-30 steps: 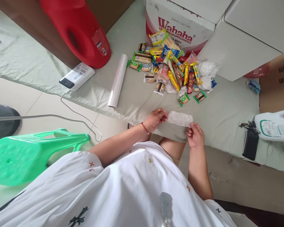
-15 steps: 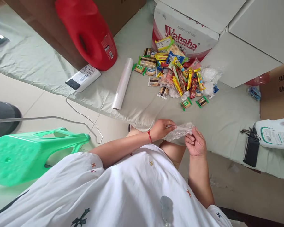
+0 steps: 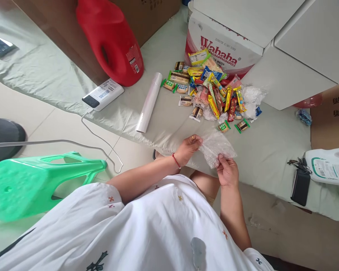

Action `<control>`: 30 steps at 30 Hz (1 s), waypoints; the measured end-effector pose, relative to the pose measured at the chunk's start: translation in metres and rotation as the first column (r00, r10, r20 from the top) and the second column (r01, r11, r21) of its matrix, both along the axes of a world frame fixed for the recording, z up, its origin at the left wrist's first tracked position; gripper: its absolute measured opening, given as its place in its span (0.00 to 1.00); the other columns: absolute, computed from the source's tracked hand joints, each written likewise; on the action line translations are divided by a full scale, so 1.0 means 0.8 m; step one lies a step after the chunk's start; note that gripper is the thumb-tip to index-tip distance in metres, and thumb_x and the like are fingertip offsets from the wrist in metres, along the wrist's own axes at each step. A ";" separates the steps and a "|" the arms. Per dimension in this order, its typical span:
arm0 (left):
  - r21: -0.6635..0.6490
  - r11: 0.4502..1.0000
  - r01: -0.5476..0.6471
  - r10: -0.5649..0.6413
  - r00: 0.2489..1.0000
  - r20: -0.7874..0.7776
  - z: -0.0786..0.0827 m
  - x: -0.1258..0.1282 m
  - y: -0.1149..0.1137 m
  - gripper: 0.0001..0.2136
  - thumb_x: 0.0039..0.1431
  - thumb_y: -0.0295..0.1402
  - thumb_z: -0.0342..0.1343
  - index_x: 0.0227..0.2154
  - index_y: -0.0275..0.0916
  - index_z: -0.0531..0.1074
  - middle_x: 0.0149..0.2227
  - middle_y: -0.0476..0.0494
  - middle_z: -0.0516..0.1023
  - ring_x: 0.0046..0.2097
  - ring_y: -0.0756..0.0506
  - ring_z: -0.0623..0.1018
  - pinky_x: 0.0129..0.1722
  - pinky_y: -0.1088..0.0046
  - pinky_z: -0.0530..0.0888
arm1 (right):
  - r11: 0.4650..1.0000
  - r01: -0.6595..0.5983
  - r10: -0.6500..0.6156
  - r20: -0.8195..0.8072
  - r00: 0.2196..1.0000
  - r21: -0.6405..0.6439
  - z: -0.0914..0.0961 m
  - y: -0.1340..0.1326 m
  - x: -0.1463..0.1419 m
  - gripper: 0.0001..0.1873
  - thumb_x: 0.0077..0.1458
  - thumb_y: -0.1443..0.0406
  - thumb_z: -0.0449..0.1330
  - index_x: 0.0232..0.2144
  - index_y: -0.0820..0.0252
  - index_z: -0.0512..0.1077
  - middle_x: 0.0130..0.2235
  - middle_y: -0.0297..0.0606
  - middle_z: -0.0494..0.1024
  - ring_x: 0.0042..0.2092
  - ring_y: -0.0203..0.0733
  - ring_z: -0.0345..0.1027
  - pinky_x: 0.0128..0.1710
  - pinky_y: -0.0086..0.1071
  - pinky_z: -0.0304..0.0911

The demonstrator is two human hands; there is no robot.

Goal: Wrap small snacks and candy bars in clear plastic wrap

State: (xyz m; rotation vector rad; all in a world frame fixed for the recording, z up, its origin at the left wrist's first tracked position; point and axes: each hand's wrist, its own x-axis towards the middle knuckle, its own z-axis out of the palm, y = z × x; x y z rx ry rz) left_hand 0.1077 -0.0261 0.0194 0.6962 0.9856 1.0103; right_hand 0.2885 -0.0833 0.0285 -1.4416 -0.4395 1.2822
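A thin clear plastic bag (image 3: 217,146) is held between both my hands just above the front edge of the cloth-covered surface (image 3: 271,143). My left hand (image 3: 188,148), with a red string at the wrist, pinches the bag's left edge. My right hand (image 3: 226,170) grips its lower edge from below. The bag is spread out and crumpled. A pile of wrapped snacks (image 3: 209,92) lies a little beyond the bag. A roll of clear plastic bags (image 3: 149,102) lies to the left of the pile.
A red jug (image 3: 111,39) and a white power bank (image 3: 103,94) with a cable sit at the back left. A Wahaha carton (image 3: 223,49) and white boxes stand behind the snacks. A white jug (image 3: 329,165) and black device (image 3: 300,186) are right, a green stool (image 3: 36,184) left.
The bag went from a narrow stretched strip to a wider, opened-out shape. My right hand dropped below it and my left hand rose slightly. The view shifted a little.
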 end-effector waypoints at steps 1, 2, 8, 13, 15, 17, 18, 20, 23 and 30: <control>-0.066 0.998 0.010 -0.004 0.997 0.080 0.000 -0.001 0.000 0.23 0.49 0.53 0.69 0.32 0.39 0.69 0.31 0.51 0.71 0.34 0.51 0.71 0.35 0.76 0.70 | 1.000 -0.002 0.002 -0.024 1.000 -0.018 0.002 0.000 0.002 0.25 0.34 0.56 0.80 0.31 0.58 0.74 0.29 0.29 0.75 0.27 0.30 0.63 0.22 0.25 0.58; -0.114 0.993 0.022 -0.004 0.989 0.150 0.000 -0.002 0.000 0.25 0.47 0.54 0.71 0.32 0.39 0.68 0.31 0.52 0.71 0.33 0.52 0.71 0.32 0.77 0.69 | 0.999 -0.003 0.001 -0.046 0.999 -0.033 0.003 0.000 0.003 0.25 0.34 0.56 0.81 0.31 0.58 0.74 0.29 0.28 0.75 0.26 0.29 0.62 0.21 0.23 0.57; -0.164 0.986 -0.016 0.055 0.971 0.233 0.002 -0.002 -0.002 0.24 0.53 0.54 0.69 0.31 0.39 0.67 0.23 0.57 0.60 0.22 0.57 0.57 0.19 0.82 0.54 | 0.997 -0.071 0.069 -0.077 0.995 -0.025 -0.004 -0.005 0.004 0.25 0.38 0.54 0.80 0.33 0.57 0.73 0.29 0.27 0.73 0.24 0.26 0.58 0.19 0.21 0.55; -0.053 0.997 -0.058 0.063 0.993 0.100 0.006 -0.003 0.000 0.24 0.56 0.55 0.66 0.31 0.39 0.67 0.22 0.58 0.56 0.22 0.57 0.55 0.21 0.80 0.55 | 0.962 0.123 -0.218 0.417 0.883 0.242 0.006 -0.006 0.002 0.21 0.56 0.44 0.66 0.36 0.54 0.74 0.29 0.28 0.72 0.27 0.31 0.63 0.25 0.25 0.60; 0.003 0.999 -0.032 0.032 0.999 0.039 0.008 0.000 -0.004 0.24 0.57 0.58 0.64 0.31 0.40 0.68 0.21 0.59 0.53 0.22 0.56 0.55 0.22 0.79 0.55 | 0.963 0.011 -0.152 0.510 0.847 0.268 0.014 0.000 -0.007 0.23 0.58 0.43 0.63 0.43 0.53 0.76 0.35 0.33 0.76 0.33 0.34 0.67 0.28 0.26 0.63; 0.046 0.999 -0.003 0.003 1.000 -0.008 0.010 0.002 -0.008 0.25 0.57 0.60 0.62 0.32 0.40 0.68 0.20 0.58 0.54 0.22 0.56 0.56 0.22 0.78 0.55 | 0.965 -0.176 0.045 0.539 0.841 0.195 0.018 0.010 -0.021 0.25 0.53 0.45 0.69 0.47 0.53 0.77 0.39 0.35 0.79 0.37 0.36 0.70 0.32 0.27 0.66; 0.056 0.998 0.004 -0.003 1.000 -0.022 0.010 0.002 -0.009 0.25 0.57 0.60 0.62 0.32 0.40 0.68 0.20 0.58 0.55 0.22 0.56 0.56 0.22 0.78 0.55 | 0.960 -0.230 0.112 0.533 0.839 0.160 0.017 0.015 -0.026 0.25 0.50 0.47 0.71 0.45 0.54 0.77 0.39 0.35 0.80 0.37 0.36 0.70 0.33 0.28 0.66; 0.060 0.998 -0.019 0.022 0.999 -0.036 0.009 -0.001 -0.009 0.25 0.57 0.61 0.61 0.33 0.40 0.68 0.21 0.58 0.55 0.21 0.56 0.56 0.22 0.77 0.55 | 0.969 -0.200 0.107 0.487 0.867 0.143 0.009 0.024 -0.030 0.22 0.47 0.50 0.73 0.38 0.56 0.78 0.33 0.33 0.78 0.33 0.35 0.68 0.34 0.28 0.66; 0.052 0.989 -0.136 0.139 0.988 -0.060 0.002 -0.016 0.002 0.24 0.58 0.59 0.61 0.32 0.40 0.67 0.22 0.58 0.54 0.21 0.56 0.55 0.21 0.78 0.54 | 0.982 0.044 -0.109 0.358 0.927 0.186 -0.005 0.026 -0.014 0.20 0.45 0.51 0.74 0.32 0.57 0.76 0.27 0.28 0.73 0.28 0.32 0.62 0.29 0.27 0.61; 0.010 0.966 -0.258 0.252 0.930 -0.268 -0.013 -0.047 0.028 0.18 0.62 0.49 0.63 0.41 0.41 0.66 0.32 0.51 0.67 0.28 0.53 0.65 0.26 0.77 0.62 | 0.954 0.098 -0.188 0.309 0.932 0.284 0.010 -0.014 0.028 0.16 0.49 0.52 0.73 0.32 0.54 0.76 0.40 0.35 0.80 0.33 0.34 0.68 0.27 0.27 0.61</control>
